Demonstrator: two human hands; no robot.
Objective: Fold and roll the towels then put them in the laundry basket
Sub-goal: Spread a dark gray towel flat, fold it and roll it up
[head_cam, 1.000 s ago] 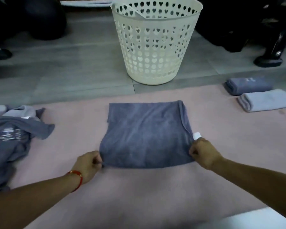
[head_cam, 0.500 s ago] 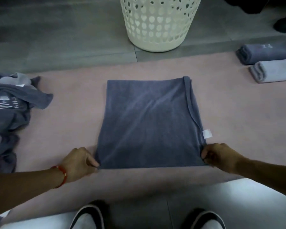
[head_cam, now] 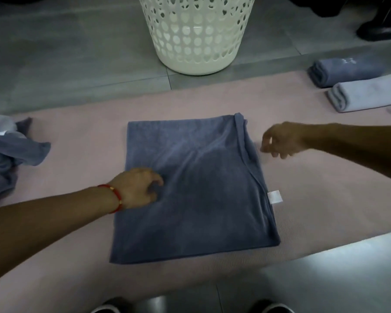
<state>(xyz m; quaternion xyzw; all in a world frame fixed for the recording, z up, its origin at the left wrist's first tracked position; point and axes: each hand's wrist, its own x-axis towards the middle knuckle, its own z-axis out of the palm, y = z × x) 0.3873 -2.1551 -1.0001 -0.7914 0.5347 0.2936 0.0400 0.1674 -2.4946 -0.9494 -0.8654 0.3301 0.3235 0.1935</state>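
1. Folded blue-grey towel (head_cam: 190, 188) lies flat as a rough square in the middle of a pink mat (head_cam: 77, 123) spread on a grey tiled floor (head_cam: 54, 64); a small white label (head_cam: 274, 196) sticks out from its right edge.
2. The person's left hand (head_cam: 137, 188), a red cord bracelet (head_cam: 113, 197) at the wrist, rests on the towel's left side with fingers curled down into the cloth, which puckers in creases running away from the fingertips.
3. The right hand (head_cam: 280, 140) hovers just beside the towel's upper right edge, fingers loosely curled and holding nothing; it is blurred, and whether a fingertip brushes the mat cannot be told.
4. A white laundry basket (head_cam: 196, 35) pierced with heart-shaped holes stands on the floor just beyond the mat's far edge, straight ahead of the towel.
5. Two rolled towels lie side by side at the mat's far right corner: a darker blue roll (head_cam: 345, 72) behind, a pale lilac roll (head_cam: 366, 96) in front of it.
6. A heap of unfolded blue-grey towels (head_cam: 7, 159) sits crumpled at the left edge of the mat.
7. The toes of two shoes (head_cam: 108, 307) show at the bottom of the view.
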